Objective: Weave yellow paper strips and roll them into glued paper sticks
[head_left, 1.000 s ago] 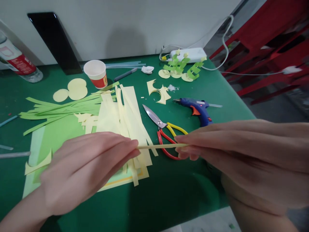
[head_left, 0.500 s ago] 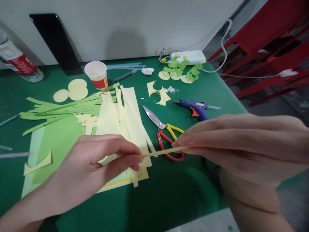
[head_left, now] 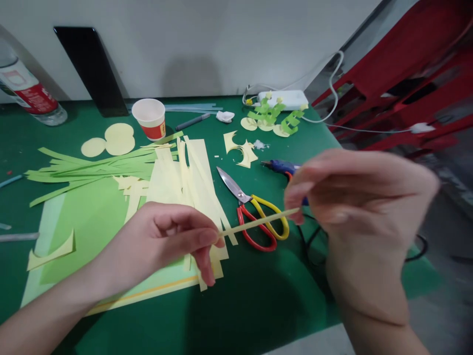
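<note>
A thin pale yellow paper strip point(head_left: 258, 222) is stretched between both hands, folded narrow and seen edge-on, tilted up to the right. My left hand point(head_left: 166, 239) pinches its left end between thumb and forefinger. My right hand point(head_left: 354, 197) is raised and pinches the right end with its fingertips. Below the strip lie scissors point(head_left: 254, 212) with red and yellow handles on the green table point(head_left: 236, 301). A pile of yellow paper strips point(head_left: 185, 172) sits just behind my left hand.
Green paper strips point(head_left: 88, 167) and green sheets point(head_left: 88, 222) lie at left, with yellow paper discs point(head_left: 111, 140), a paper cup point(head_left: 151, 118) and a bottle point(head_left: 29, 96) behind. A blue glue gun point(head_left: 281, 166), yellow cut scraps point(head_left: 240, 148), small green paper figures point(head_left: 273, 116) and a power strip point(head_left: 284, 98) are at right.
My right hand has lifted and turned, tilting the strip up on the right. My left hand's fingers have curled tighter into a pinch. The view has shifted slightly.
</note>
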`<state>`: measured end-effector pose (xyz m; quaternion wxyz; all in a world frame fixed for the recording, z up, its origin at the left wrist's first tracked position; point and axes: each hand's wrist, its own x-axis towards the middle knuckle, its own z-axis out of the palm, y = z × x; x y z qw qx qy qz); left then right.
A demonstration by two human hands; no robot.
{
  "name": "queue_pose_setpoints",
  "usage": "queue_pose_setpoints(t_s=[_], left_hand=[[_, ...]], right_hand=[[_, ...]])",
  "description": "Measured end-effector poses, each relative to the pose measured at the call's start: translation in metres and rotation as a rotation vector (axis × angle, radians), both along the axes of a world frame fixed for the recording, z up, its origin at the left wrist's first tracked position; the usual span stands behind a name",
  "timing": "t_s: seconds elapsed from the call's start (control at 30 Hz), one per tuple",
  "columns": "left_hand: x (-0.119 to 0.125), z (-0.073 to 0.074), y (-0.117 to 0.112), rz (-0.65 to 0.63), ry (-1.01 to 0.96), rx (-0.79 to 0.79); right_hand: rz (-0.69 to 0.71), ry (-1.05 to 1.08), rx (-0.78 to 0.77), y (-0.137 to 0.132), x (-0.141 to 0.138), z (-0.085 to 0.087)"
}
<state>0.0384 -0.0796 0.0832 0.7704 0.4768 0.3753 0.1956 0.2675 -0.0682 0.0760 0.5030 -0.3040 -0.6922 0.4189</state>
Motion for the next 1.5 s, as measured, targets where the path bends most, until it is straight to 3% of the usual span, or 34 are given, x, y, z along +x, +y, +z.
queue_pose_setpoints(t_s=[0.1,0.23,0.63,0.93,1.2,1.37,1.5], left_hand=[[0.001,-0.006,-0.001,-0.006,-0.104,-0.102],[0.004,-0.013,-0.002,0.005,-0.203,-0.165],[0.007,-0.016,-0.004,0.048,-0.256,-0.207],[0.009,-0.008,-0.004,0.12,-0.134,-0.199],[0.009,-0.007,-0.001,0.046,-0.162,-0.267],[0.009,-0.005,-0.002,-0.014,-0.164,-0.269],[0.009,-0.006,-0.002,0.071,-0.152,-0.234]], right_hand=[[0.16,-0.006,0.048,0.0,-0.013,-0.004],[0.226,0.07,-0.023,-0.002,-0.03,-0.009],[0.162,0.112,-0.081,-0.01,-0.03,-0.01],[0.161,0.159,-0.099,-0.012,-0.031,-0.014],[0.216,0.173,-0.172,-0.014,-0.032,-0.013],[0.238,0.157,-0.135,-0.013,-0.032,-0.013],[0.177,0.161,-0.098,-0.012,-0.031,-0.013]])
